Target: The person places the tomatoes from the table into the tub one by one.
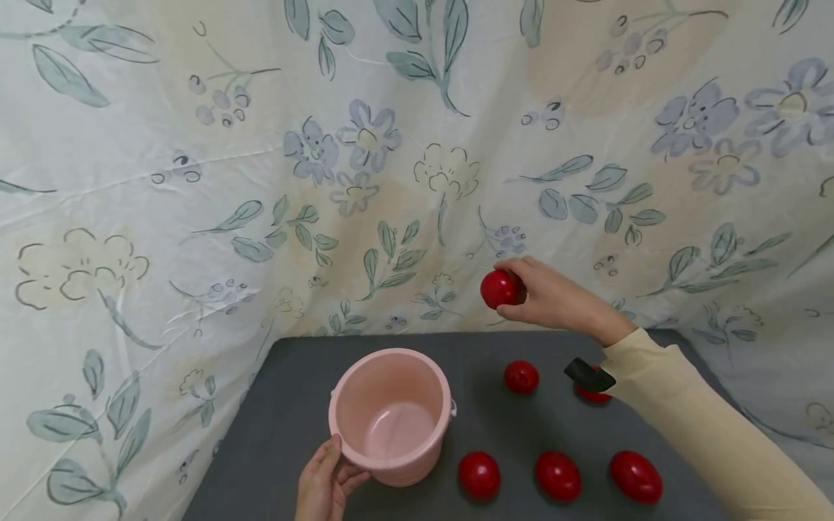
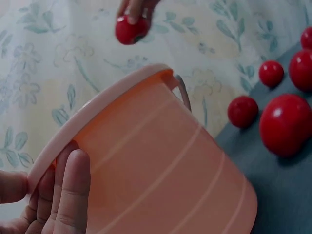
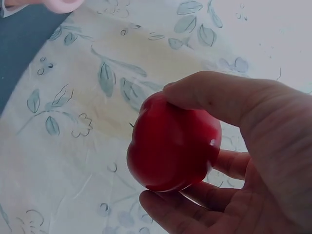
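My right hand [image 1: 546, 295] grips a glossy red apple [image 1: 498, 289], raised above the table's far edge in front of the patterned cloth. In the right wrist view, the thumb lies over the held apple [image 3: 173, 144], with fingers beneath it. My left hand [image 1: 328, 483] pinches the near-left rim of a pink bucket [image 1: 412, 470] between thumb and fingers. The left wrist view shows the bucket's ribbed outer wall [image 2: 161, 161] close up. From above, the visible bucket floor is bare. Several more red apples, one of them an apple [image 1: 479, 475] just right of the bucket, lie on the table.
The dark grey table [image 1: 293, 405] carries the loose apples on its right half. One apple [image 1: 593, 391] at the far right is partly covered by my right sleeve and a black strap. A floral cloth [image 1: 404, 181] hangs behind and beside the table.
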Motion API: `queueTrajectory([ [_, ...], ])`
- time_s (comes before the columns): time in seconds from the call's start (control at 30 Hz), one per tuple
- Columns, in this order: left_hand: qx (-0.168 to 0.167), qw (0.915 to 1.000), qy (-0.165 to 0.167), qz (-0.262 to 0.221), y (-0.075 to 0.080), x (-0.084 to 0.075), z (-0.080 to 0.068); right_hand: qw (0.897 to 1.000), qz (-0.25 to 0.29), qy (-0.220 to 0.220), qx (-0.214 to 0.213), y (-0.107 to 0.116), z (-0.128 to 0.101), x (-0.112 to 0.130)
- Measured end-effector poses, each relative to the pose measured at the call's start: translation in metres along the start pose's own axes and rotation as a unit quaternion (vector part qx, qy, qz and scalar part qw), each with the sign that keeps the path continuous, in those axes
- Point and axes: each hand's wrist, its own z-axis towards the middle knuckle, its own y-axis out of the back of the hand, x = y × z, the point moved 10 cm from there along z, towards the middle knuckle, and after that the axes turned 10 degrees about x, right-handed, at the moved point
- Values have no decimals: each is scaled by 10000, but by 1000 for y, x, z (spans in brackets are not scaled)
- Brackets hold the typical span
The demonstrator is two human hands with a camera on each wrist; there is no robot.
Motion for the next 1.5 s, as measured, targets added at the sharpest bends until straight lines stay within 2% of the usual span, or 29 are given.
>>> queueTrajectory([
  [0.07,-356,9990,25,274,4,0,0,10000,-7,6,4,0,1,3],
  [0.13,-802,9941,-169,709,8,-5,-1,10000,-8,51,13,-2,4,9],
  [0.2,-1200,9836,-425,1277,10,-14,-4,9999,21,95,54,-6,8,16],
  [0.27,-1521,9691,-622,1840,9,-24,-8,9998,41,183,88,-11,13,24],
  [0.33,-1618,9571,-662,2310,7,-30,-10,9995,63,263,139,-17,18,31],
  [0.43,-1579,9512,-640,2574,3,-31,-10,9990,95,333,281,-26,26,42],
  [0.53,-1533,9513,-708,2579,1,-30,-10,9981,101,403,444,-34,33,53],
  [0.63,-1448,9561,-682,2454,0,-28,-8,9974,57,486,535,-40,40,64],
  [0.93,-849,9719,-429,2154,-5,-28,1,9931,-56,960,667,-53,55,99],
  [1.1,-530,9791,-262,1945,-8,-27,2,9892,-227,1123,910,-65,63,115],
  [1.33,-458,9817,-148,1845,-8,-28,-1,9778,-120,1343,1605,-109,68,124],
  [1.5,-401,9820,-119,1843,-6,-27,0,9636,-671,1387,2182,-159,69,123],
])
